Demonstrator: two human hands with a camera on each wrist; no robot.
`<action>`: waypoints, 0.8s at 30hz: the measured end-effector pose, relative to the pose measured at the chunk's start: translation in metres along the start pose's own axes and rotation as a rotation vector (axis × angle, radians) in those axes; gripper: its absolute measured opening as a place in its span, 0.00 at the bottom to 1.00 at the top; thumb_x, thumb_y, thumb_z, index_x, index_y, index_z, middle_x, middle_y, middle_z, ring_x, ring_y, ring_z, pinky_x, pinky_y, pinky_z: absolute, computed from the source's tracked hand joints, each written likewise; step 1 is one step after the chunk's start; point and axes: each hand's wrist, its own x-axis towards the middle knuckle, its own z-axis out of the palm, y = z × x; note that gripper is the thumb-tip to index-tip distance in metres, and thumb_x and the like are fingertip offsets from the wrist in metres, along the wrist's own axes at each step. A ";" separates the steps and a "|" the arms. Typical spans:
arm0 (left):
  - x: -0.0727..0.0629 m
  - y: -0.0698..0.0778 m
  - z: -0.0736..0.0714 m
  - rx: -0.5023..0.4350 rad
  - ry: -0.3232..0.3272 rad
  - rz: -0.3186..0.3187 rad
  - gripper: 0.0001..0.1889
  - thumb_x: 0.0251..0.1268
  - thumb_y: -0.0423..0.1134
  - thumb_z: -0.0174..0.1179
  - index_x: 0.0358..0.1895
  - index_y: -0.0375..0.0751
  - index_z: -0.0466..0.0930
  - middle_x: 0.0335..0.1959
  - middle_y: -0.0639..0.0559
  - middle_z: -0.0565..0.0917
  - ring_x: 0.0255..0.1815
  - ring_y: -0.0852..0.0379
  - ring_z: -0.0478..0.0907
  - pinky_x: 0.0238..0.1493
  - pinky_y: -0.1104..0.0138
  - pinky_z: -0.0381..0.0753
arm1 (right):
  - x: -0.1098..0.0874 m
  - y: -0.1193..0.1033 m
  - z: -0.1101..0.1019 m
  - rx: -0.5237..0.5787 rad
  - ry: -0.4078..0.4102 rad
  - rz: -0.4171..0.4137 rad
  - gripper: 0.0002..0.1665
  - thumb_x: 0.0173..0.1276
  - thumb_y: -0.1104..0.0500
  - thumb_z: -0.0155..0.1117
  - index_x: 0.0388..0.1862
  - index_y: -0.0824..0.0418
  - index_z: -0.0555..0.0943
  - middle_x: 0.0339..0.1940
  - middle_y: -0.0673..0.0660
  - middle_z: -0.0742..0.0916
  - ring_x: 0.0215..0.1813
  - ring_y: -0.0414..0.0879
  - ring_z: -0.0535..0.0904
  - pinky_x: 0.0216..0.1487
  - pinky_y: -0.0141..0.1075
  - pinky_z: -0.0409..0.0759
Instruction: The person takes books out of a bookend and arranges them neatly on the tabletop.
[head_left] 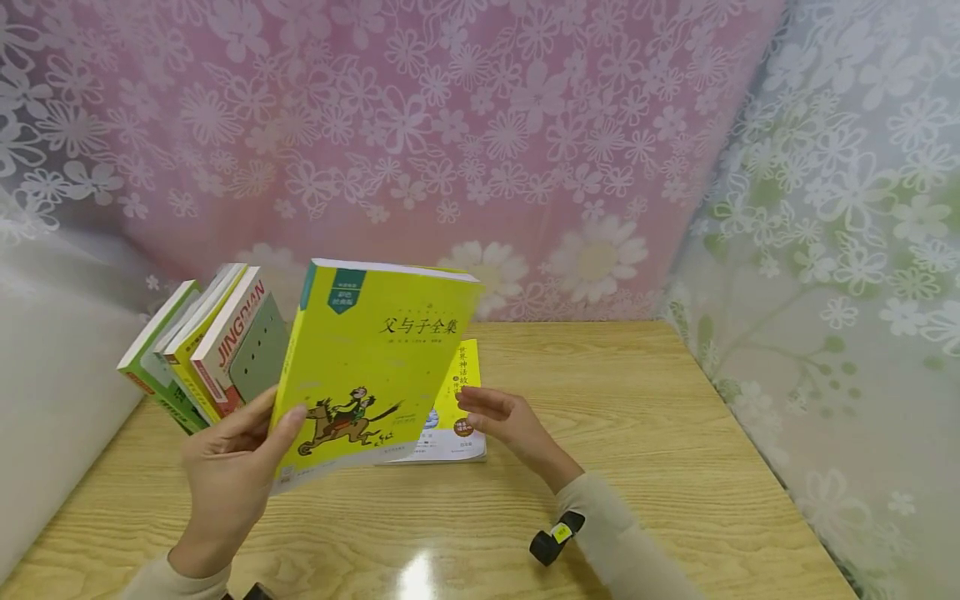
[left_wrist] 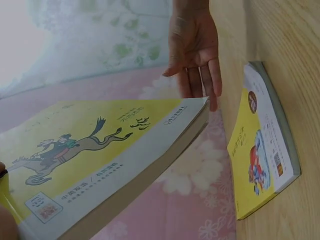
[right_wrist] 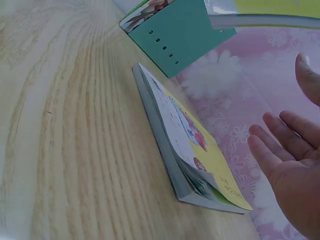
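Note:
My left hand (head_left: 231,467) grips a yellow paperback book (head_left: 382,358) by its lower left edge, thumb on the front cover. The cover, with a horse-and-rider drawing, faces me, and the book is held up above the table. Behind it, a second yellow book (head_left: 471,446) with a white lower band lies flat on the table, partly hidden in the head view. To the right of the held book is my right hand (head_left: 510,425), fingers extended and holding nothing. The right wrist view shows its palm and spread thumb, apart from both books.
Several books (head_left: 206,350) stand leaning together at the left of the wooden table (head_left: 600,400), one with a red "JINGDIAN" spine. A pink floral curtain (head_left: 450,150) hangs behind, and white floral cloth (head_left: 847,275) borders the right side.

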 end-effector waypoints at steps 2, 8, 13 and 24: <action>-0.001 -0.006 0.004 0.018 -0.016 -0.034 0.20 0.55 0.12 0.56 0.53 0.18 0.75 0.41 0.50 0.87 0.40 0.59 0.86 0.34 0.73 0.84 | -0.001 0.001 0.001 0.025 -0.026 -0.020 0.31 0.71 0.61 0.59 0.70 0.68 0.64 0.67 0.69 0.72 0.66 0.68 0.68 0.66 0.42 0.71; -0.004 -0.025 0.014 -0.052 -0.075 -0.040 0.20 0.54 0.10 0.55 0.52 0.20 0.77 0.40 0.48 0.87 0.39 0.58 0.86 0.34 0.73 0.84 | -0.003 0.005 0.004 0.096 -0.078 -0.077 0.29 0.72 0.63 0.57 0.69 0.68 0.66 0.64 0.67 0.76 0.62 0.60 0.75 0.65 0.58 0.67; -0.006 -0.034 0.018 -0.057 -0.128 -0.053 0.19 0.55 0.12 0.55 0.52 0.19 0.77 0.41 0.49 0.87 0.38 0.59 0.86 0.33 0.73 0.84 | -0.005 0.008 0.004 0.092 -0.089 -0.081 0.29 0.71 0.61 0.60 0.68 0.67 0.67 0.60 0.62 0.80 0.57 0.48 0.79 0.64 0.56 0.70; -0.008 -0.044 0.022 -0.040 -0.125 -0.198 0.18 0.59 0.16 0.57 0.54 0.22 0.77 0.39 0.52 0.88 0.35 0.62 0.84 0.30 0.76 0.82 | -0.009 0.006 0.008 0.074 -0.105 -0.063 0.28 0.71 0.59 0.60 0.68 0.65 0.69 0.57 0.58 0.82 0.56 0.47 0.80 0.60 0.40 0.76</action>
